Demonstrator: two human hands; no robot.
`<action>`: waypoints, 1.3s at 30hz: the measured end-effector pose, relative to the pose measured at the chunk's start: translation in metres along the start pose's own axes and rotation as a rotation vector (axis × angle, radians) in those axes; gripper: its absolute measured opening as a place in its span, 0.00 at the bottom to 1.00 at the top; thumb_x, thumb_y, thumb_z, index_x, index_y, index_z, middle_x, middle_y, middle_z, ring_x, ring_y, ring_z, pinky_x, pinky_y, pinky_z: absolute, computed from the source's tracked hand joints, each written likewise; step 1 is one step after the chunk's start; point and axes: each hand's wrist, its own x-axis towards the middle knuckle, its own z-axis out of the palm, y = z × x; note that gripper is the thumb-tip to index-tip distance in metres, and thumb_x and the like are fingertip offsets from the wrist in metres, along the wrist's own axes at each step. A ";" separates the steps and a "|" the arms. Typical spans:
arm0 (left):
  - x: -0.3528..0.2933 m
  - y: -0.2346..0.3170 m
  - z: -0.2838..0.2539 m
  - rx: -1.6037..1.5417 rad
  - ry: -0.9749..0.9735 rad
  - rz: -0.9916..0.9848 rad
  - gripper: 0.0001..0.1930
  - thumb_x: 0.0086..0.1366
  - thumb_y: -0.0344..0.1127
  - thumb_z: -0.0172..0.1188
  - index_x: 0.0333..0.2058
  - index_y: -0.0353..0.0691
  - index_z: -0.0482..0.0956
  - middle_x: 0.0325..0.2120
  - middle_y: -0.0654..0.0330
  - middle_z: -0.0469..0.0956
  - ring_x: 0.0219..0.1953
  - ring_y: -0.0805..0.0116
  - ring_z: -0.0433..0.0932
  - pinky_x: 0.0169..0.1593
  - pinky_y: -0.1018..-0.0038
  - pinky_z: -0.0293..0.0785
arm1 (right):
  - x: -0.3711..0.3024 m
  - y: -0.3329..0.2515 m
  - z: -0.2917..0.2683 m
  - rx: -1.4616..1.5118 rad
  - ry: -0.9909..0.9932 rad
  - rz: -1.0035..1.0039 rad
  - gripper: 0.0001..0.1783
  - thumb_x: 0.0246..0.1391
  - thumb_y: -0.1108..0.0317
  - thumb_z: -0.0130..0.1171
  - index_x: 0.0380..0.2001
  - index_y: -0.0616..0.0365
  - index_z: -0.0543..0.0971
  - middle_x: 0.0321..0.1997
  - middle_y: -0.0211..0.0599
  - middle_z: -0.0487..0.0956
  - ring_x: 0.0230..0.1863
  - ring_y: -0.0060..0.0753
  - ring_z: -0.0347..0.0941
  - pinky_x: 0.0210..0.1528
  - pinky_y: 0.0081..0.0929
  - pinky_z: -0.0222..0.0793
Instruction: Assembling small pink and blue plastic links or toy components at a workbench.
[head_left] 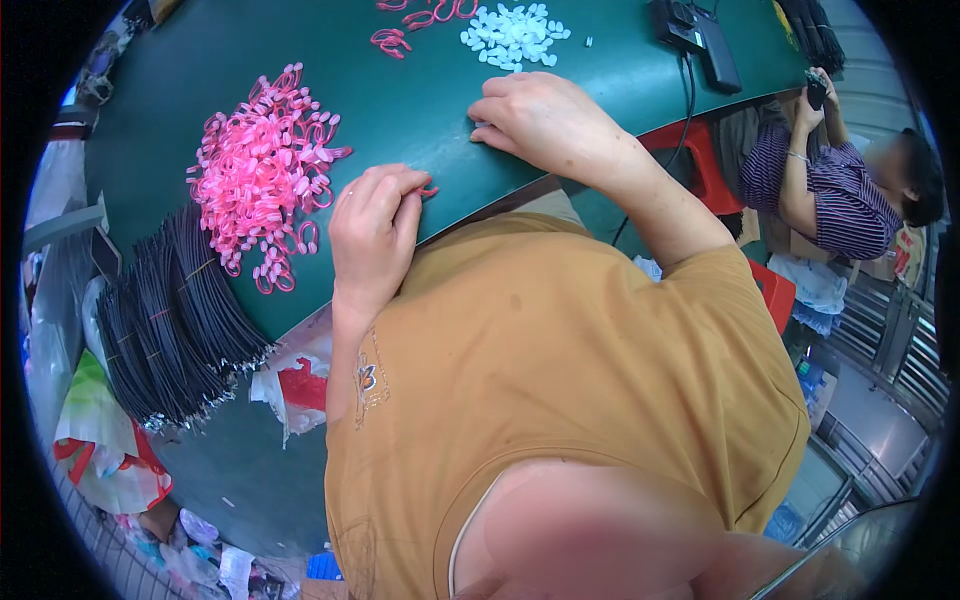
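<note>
My left hand (375, 235) is closed near the table edge, and the end of a red loop (429, 190) sticks out at its fingertips. Most of that loop is hidden by the fingers. Farther right, my right hand (535, 120) rests low over the table with thumb and fingers pinched together; what lies between them is too small to name. Beyond it is a pile of small white plastic pieces (512, 38). Several bare red loops (425, 15) lie left of that pile. A large heap of pink loops with whitish pieces on them (265, 170) sits left of my left hand.
Bundled black cables (180, 315) hang over the green table's (410, 110) left edge. A black device (680, 25) with a cord stands at the far right, near more black cables (810, 35). Another person (830, 185) in a striped top sits at right, beside red stools (700, 170).
</note>
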 end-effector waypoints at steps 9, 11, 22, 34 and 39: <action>0.000 0.000 -0.001 0.024 -0.019 0.008 0.09 0.63 0.19 0.69 0.40 0.38 0.86 0.39 0.54 0.88 0.43 0.55 0.88 0.49 0.63 0.82 | 0.008 0.010 0.002 -0.063 -0.083 0.050 0.09 0.64 0.64 0.66 0.40 0.57 0.87 0.38 0.40 0.84 0.43 0.51 0.84 0.47 0.48 0.81; -0.001 0.000 -0.001 0.026 -0.016 0.008 0.09 0.63 0.19 0.69 0.40 0.38 0.86 0.39 0.54 0.89 0.44 0.54 0.88 0.49 0.63 0.82 | 0.010 0.011 -0.001 -0.094 -0.145 0.120 0.09 0.62 0.66 0.64 0.41 0.57 0.87 0.40 0.41 0.86 0.43 0.53 0.84 0.48 0.47 0.81; 0.000 0.000 -0.002 0.055 -0.017 0.069 0.09 0.61 0.19 0.71 0.39 0.37 0.85 0.39 0.54 0.89 0.44 0.53 0.88 0.50 0.61 0.82 | 0.013 -0.018 0.037 0.733 0.071 -0.084 0.10 0.67 0.65 0.63 0.45 0.55 0.89 0.43 0.35 0.84 0.47 0.42 0.83 0.51 0.37 0.79; 0.002 -0.001 0.001 0.051 -0.003 0.111 0.09 0.60 0.18 0.72 0.37 0.36 0.83 0.36 0.54 0.88 0.41 0.53 0.87 0.47 0.62 0.82 | 0.011 -0.020 0.047 0.376 0.165 -0.176 0.08 0.67 0.64 0.68 0.46 0.51 0.88 0.45 0.28 0.82 0.49 0.36 0.80 0.54 0.39 0.73; 0.001 -0.002 0.002 0.069 0.000 0.107 0.10 0.59 0.17 0.71 0.37 0.36 0.83 0.36 0.53 0.87 0.41 0.52 0.87 0.47 0.61 0.82 | 0.013 -0.026 0.035 0.172 0.101 -0.257 0.07 0.64 0.64 0.69 0.44 0.47 0.88 0.42 0.24 0.80 0.46 0.31 0.78 0.50 0.36 0.69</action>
